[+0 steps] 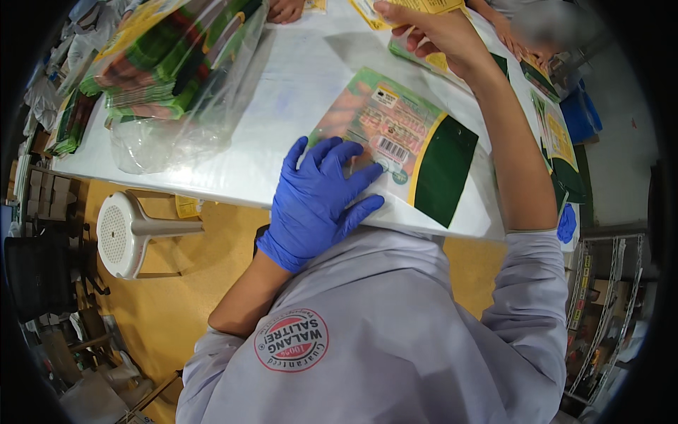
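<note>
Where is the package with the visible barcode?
In the head view, the package lies on the white table, above and right of centre, partly under the blue-gloved left hand.

the white table (296,78) is viewed from close above by 1 head-worn wide fisheye camera, aimed steeply down.

The white table (296,92) bears a flat printed pouch (395,138) and a clear plastic bag (166,145) of stacked green packets (145,92).
</note>
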The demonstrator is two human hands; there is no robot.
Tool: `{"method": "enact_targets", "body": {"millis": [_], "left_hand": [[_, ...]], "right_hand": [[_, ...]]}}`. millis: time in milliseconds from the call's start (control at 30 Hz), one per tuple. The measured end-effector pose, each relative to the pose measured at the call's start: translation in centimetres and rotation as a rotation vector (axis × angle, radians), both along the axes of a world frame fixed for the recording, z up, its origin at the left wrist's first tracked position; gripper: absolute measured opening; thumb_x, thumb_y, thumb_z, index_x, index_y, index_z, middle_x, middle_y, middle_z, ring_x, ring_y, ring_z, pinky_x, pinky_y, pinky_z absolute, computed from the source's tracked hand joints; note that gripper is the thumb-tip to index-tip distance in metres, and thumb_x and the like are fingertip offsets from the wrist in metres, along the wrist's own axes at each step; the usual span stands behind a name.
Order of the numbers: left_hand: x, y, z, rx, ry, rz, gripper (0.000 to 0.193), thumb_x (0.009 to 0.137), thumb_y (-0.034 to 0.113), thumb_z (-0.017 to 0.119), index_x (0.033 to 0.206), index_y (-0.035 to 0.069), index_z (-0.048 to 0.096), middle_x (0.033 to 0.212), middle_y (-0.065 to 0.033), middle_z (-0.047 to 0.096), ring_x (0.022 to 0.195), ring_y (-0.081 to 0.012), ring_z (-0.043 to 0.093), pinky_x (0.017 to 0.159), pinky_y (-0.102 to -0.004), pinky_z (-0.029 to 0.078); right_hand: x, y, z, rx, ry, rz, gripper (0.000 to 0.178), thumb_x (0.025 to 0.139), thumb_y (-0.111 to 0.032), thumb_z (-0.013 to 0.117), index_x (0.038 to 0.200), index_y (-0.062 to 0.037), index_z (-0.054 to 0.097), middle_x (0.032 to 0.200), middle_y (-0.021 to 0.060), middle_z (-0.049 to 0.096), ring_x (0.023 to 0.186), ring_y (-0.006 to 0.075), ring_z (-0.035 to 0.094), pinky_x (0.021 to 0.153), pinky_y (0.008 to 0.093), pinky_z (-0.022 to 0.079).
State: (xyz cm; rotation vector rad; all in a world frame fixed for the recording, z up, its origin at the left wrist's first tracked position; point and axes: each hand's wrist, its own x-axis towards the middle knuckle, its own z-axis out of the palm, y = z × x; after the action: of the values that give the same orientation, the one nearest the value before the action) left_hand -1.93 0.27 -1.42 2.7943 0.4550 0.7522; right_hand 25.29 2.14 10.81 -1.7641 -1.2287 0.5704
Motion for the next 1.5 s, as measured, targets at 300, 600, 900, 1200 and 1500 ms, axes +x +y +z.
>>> {"method": "enact_targets", "body": {"millis": [300, 600, 900, 1200, 1500], "left_hand": [[-0.8, 0.2, -0.6, 0.02, 0.024, -0.1, 0.042, 0.088, 0.045, 0.071, 0.123, 0.021, 0.072, 0.127, -0.0112, 0.063, 0.122, -0.0364, 0.057, 0.106, -0.0518, 0.041], [-1.3, 0.3, -1.8, 0.132, -0.036, -0.09, 0.045, 0.085, 0.045, 0.074, 0.122, 0.02, 0.072, 0.118, -0.0109, 0.065, 0.113, -0.0344, 0.062, 0.095, -0.0503, 0.046], [-1.4, 0.6, -1.8, 0.107, -0.037, -0.123, 0.048, 0.083, 0.045, 0.075, 0.122, 0.018, 0.073, 0.117, -0.0126, 0.065, 0.105, -0.0325, 0.063, 0.088, -0.0467, 0.048], [-1.6, 0.5, -2.0, 0.128, -0.03, -0.089, 0.048, 0.084, 0.047, 0.075, 0.123, 0.02, 0.073, 0.12, -0.012, 0.066, 0.109, -0.0319, 0.063, 0.093, -0.0467, 0.047], [-1.7, 0.4, -2.0, 0.136, -0.012, -0.076, 0.049, 0.082, 0.048, 0.075, 0.123, 0.021, 0.073, 0.121, -0.0109, 0.066, 0.111, -0.0316, 0.062, 0.093, -0.0456, 0.047]], "right_hand": [[-2.0, -8.6, -7.0, -0.259, 0.313, 0.268, 0.042, 0.079, -0.031, 0.089, 0.102, -0.0012, 0.07, 0.072, 0.0017, 0.067, 0.052, 0.0022, 0.054, 0.043, 0.0173, 0.037], [-2.7, -10.4, -7.9, -0.329, 0.127, 0.192, 0.048, 0.075, -0.033, 0.091, 0.104, -0.0002, 0.072, 0.082, 0.0055, 0.074, 0.059, 0.0066, 0.062, 0.046, 0.0196, 0.039], [-2.6, -10.5, -8.5, -0.21, 0.053, 0.267, 0.051, 0.081, -0.029, 0.088, 0.115, 0.0026, 0.069, 0.095, 0.0101, 0.075, 0.073, 0.0142, 0.071, 0.064, 0.0268, 0.056], [-3.9, -10.2, -8.3, -0.309, 0.281, 0.194, 0.055, 0.079, -0.024, 0.089, 0.118, 0.0054, 0.064, 0.097, 0.0125, 0.075, 0.076, 0.0163, 0.072, 0.064, 0.0288, 0.059], [-3.2, -10.3, -9.4, -0.249, 0.241, 0.277, 0.057, 0.081, -0.017, 0.088, 0.125, 0.006, 0.061, 0.104, 0.0147, 0.074, 0.086, 0.0182, 0.075, 0.065, 0.0274, 0.064]]}}
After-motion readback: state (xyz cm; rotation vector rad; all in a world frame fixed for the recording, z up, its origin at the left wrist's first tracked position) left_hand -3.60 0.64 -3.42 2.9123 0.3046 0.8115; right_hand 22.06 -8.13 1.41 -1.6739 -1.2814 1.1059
